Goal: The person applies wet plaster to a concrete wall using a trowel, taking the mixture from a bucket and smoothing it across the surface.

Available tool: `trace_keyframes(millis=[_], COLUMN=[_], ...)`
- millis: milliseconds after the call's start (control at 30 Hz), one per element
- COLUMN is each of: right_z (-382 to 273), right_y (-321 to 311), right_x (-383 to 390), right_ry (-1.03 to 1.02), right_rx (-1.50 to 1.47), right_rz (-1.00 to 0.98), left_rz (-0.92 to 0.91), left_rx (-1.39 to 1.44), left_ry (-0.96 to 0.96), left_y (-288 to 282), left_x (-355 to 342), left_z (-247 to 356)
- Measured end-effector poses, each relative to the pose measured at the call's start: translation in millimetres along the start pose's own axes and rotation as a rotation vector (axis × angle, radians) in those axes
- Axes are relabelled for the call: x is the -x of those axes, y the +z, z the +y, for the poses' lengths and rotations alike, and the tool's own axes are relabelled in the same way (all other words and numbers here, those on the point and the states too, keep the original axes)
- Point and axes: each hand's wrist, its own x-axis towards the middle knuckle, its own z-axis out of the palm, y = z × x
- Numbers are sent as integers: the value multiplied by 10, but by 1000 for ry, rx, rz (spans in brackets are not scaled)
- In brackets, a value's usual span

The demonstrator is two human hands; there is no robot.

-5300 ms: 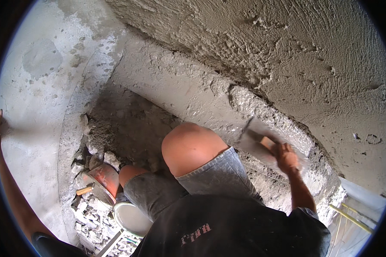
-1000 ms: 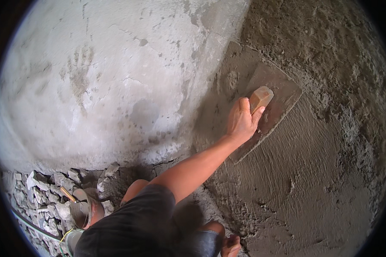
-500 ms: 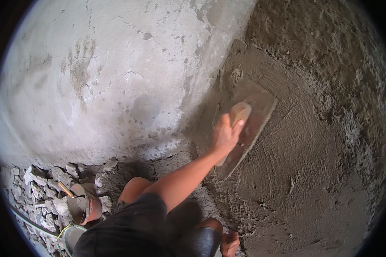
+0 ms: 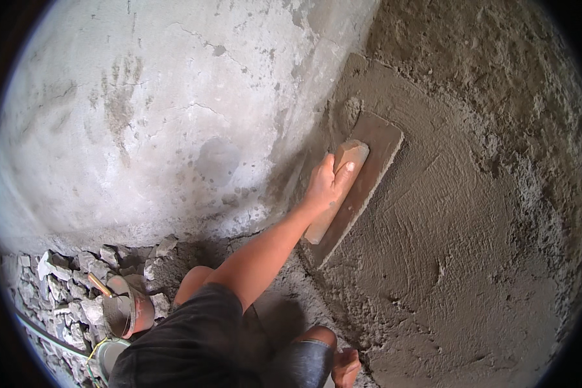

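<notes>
My left hand [image 4: 326,183] grips the wooden handle [image 4: 340,194] of a long rectangular plastering float [image 4: 376,173], its thumb lying along the top. The float's flat brown blade lies against wet grey-brown mortar [image 4: 452,226], tilted with its far end up and to the right. Fine ridged streaks mark the mortar to its right. At the lower edge, beside my knee [image 4: 318,335], my right hand [image 4: 346,368] is closed with curled fingers; what it holds, if anything, is hidden.
A pale, cracked, stained wall [image 4: 174,116] meets the mortar along a corner. At lower left, a reddish bucket [image 4: 142,312] with grey mix and a wooden-handled tool [image 4: 99,285] stands among broken rubble [image 4: 58,284]. Near it are a pale container [image 4: 112,354] and a dark hose [image 4: 48,335].
My left hand has drawn the float a little left, toward the corner. The blade stays on the mortar. My right hand has hardly moved.
</notes>
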Motion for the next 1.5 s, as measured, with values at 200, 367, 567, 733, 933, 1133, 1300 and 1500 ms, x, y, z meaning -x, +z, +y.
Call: trace_keyframes(millis=[200,367,567,733,933,1133,1300,1500], right_z=[473,-15,117,354,190,364,181,346], right_y=[-93,-38,35,-45,-4,-50,-20,-32], right_x=[-2,-21,-79,-64,-18,-106,-89,-43], right_ry=[-86,4,22,40,98,74,93,95], right_rx=[380,291,199,-7,153,169,166,204], right_rz=[18,-75,-52,-58,-62,-110,-100,-73], left_rz=[200,130,134,137,73,35,160,89], left_rx=[-85,-18,-175,-181,-87,96,13,9], left_ry=[-363,-264,-37,-74,-89,-71,-214,-116], left_y=[-174,-194,196,327,288,324,129,235], left_x=[16,185,362,242,76,139,-45,-183], left_z=[-103,-86,-147,-158,-183,2,-215,-192])
